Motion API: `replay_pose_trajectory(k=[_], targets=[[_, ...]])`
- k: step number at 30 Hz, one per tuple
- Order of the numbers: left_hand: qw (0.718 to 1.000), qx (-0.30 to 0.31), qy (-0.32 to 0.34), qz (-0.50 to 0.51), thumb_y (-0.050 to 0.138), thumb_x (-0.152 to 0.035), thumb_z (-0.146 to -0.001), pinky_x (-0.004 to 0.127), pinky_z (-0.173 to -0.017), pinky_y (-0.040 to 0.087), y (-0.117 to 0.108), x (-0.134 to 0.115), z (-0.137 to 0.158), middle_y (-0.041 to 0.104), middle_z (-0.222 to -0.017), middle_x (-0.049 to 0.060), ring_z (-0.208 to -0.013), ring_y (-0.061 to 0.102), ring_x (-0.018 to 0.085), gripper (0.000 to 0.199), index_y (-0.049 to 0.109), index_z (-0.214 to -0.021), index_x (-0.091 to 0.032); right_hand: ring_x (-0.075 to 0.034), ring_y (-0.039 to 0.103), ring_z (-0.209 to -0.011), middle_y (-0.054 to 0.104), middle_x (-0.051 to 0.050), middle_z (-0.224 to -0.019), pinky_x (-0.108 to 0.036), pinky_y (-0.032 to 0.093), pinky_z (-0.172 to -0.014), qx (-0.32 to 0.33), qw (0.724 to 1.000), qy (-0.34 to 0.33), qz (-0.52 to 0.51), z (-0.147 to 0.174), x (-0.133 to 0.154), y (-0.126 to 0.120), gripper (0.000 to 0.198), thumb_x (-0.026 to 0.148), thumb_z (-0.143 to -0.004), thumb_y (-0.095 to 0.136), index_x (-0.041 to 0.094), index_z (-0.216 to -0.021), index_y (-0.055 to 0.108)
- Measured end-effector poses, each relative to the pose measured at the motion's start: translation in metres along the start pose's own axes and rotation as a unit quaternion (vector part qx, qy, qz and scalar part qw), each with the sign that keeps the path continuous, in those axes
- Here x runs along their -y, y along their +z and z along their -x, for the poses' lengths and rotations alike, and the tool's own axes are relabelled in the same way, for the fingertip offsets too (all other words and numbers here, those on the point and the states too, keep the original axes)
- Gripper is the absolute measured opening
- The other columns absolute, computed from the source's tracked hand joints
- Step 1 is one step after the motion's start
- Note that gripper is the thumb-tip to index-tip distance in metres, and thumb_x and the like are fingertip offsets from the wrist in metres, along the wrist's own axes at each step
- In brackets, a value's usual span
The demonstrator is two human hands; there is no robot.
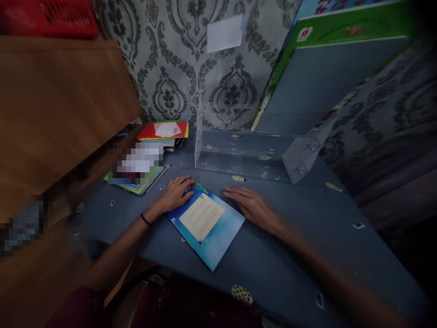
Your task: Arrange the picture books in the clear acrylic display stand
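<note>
A blue book (pixel 221 232) with a cream text panel on its cover lies closed and slanted on the grey-blue patterned table. My left hand (pixel 176 193) rests at its upper left edge, fingers stretched out over the corner and touching the cover. Beside the book's upper right edge is my right hand (pixel 251 205), its fingers extended and nothing in them. Whether the right hand touches the book's edge, I cannot tell. A dark band circles my left wrist.
A clear acrylic stand (pixel 239 152) occupies the table's back. Left of it are a red book (pixel 167 130) on a stack and another stack of books (pixel 146 182), partly blurred. A green-framed board (pixel 324 86) leans at the wall. A wooden cabinet (pixel 64 114) borders the left.
</note>
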State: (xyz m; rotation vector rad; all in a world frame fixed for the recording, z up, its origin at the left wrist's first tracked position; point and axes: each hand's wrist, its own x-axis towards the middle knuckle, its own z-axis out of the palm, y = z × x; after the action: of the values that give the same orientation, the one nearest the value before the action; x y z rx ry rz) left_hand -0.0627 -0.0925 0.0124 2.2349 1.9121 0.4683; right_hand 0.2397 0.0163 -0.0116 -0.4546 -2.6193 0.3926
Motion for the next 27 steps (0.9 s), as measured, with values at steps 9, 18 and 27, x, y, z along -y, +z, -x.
replay_pose_trajectory(k=[9, 18, 27], targets=[[0.942, 0.075, -0.014, 0.326, 0.041, -0.054, -0.101, 0.041, -0.116, 0.041, -0.029, 0.046, -0.019, 0.064, -0.141, 0.014, -0.134, 0.056, 0.024, 0.058, 0.05, -0.141, -0.013, -0.021, 0.053, -0.139, 0.059, -0.011, -0.147, -0.045, 0.042, -0.118, 0.131, 0.973, -0.174, -0.07, -0.085, 0.118, 0.055, 0.038, 0.03, -0.106, 0.045, 0.018, -0.139, 0.059], [0.933, 0.074, -0.024, 0.352, 0.043, -0.057, -0.1, 0.041, -0.115, 0.041, -0.03, 0.048, -0.021, 0.067, -0.136, 0.013, -0.133, 0.058, 0.024, 0.057, 0.052, -0.137, -0.014, -0.025, 0.043, -0.146, 0.051, -0.015, -0.154, -0.05, 0.03, -0.124, 0.158, 0.973, -0.162, -0.052, -0.115, 0.13, 0.088, 0.048, 0.04, -0.106, 0.046, 0.015, -0.146, 0.053], [0.923, 0.078, -0.026, 0.375, 0.041, -0.057, -0.1, 0.04, -0.113, 0.043, -0.027, 0.049, -0.023, 0.065, -0.139, 0.016, -0.131, 0.059, 0.025, 0.057, 0.051, -0.135, -0.012, -0.027, 0.044, -0.146, 0.054, -0.016, -0.151, -0.053, 0.028, -0.124, 0.135, 0.982, -0.13, -0.031, -0.117, 0.107, 0.084, 0.05, 0.043, -0.106, 0.045, 0.014, -0.145, 0.053]])
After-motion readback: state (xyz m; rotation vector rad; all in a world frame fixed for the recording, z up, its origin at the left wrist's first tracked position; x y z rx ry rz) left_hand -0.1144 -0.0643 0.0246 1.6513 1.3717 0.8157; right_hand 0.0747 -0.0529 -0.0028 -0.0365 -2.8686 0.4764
